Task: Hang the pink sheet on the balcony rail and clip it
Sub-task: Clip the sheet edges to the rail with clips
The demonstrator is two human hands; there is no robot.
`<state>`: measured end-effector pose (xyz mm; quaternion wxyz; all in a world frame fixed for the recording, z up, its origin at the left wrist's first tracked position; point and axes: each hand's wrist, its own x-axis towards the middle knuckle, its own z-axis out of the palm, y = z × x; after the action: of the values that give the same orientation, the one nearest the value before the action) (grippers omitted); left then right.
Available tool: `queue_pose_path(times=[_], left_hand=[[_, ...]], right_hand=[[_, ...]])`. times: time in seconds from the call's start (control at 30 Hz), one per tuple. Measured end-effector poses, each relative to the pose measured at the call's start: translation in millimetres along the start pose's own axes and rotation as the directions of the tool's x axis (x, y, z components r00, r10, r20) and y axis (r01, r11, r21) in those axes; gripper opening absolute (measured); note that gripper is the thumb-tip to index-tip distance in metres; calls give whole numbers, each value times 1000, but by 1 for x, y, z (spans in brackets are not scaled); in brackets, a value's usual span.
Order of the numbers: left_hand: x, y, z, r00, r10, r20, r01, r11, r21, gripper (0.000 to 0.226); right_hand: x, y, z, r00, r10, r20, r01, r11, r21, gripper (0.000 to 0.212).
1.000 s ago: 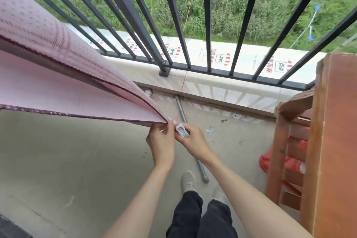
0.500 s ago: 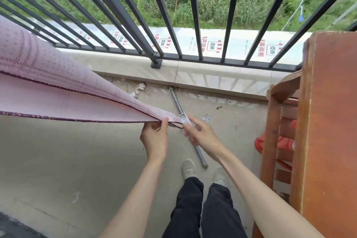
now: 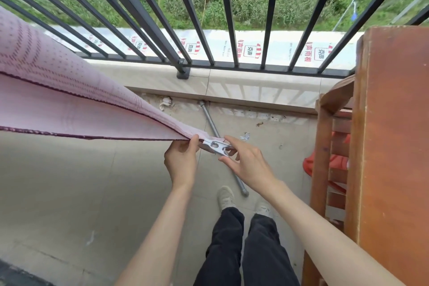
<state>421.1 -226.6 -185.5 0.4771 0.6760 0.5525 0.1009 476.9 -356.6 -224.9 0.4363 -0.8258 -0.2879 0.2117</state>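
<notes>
Fingers (image 3: pixel 193 144) of the left hand (image 3: pixel 181 160) pinch the pink sheet (image 3: pixel 69 104) corner. Beside them, the right hand (image 3: pixel 248 165) fingers hold a white clip (image 3: pixel 216 146) touching that corner.

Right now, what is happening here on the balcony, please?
A person is fastening a pink sheet that stretches away to the left. The left hand pinches the sheet's corner, and the right hand holds a white clip against that corner. Whether the clip already bites the cloth cannot be told. A metal rod lies on the floor below, beside a wooden rack.
</notes>
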Motion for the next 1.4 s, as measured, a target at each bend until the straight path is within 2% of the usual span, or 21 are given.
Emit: queue_pose_path(times=[0.1,0.23,0.4,0.87,1.13,1.23,1.3,1.4], left_hand=[[-1,-1,0,1000,10,23,-9,999,-47,20],[0,2,-1,999,38,19,-38,998,39,24],[-1,8,-4,995,95,14,-96,988,121,27],[0,12,-6,998,61,23,-64,990,127,23],[0,9,-7,996,82,25,-84,989,122,16],[1,3,-8,993,99,66,-107,984,141,19],[-3,0,-8,980,167,105,-183,967,175,17],[-18,-5,-10,906,400,139,-422,830,365,31]], right_hand=[[0,2,1,1000,-11,20,12,999,-44,41],[2,0,4,991,-127,-46,117,977,-179,25],[9,-5,8,982,-137,-131,103,966,-239,16],[22,-14,25,971,-165,-173,114,956,-272,20],[18,-14,30,984,-126,-129,87,959,-269,35],[16,-13,25,995,-73,-75,51,966,-252,61],[11,-11,20,998,-50,-44,36,960,-276,77],[-5,-6,3,996,-20,-82,-10,935,-354,73]])
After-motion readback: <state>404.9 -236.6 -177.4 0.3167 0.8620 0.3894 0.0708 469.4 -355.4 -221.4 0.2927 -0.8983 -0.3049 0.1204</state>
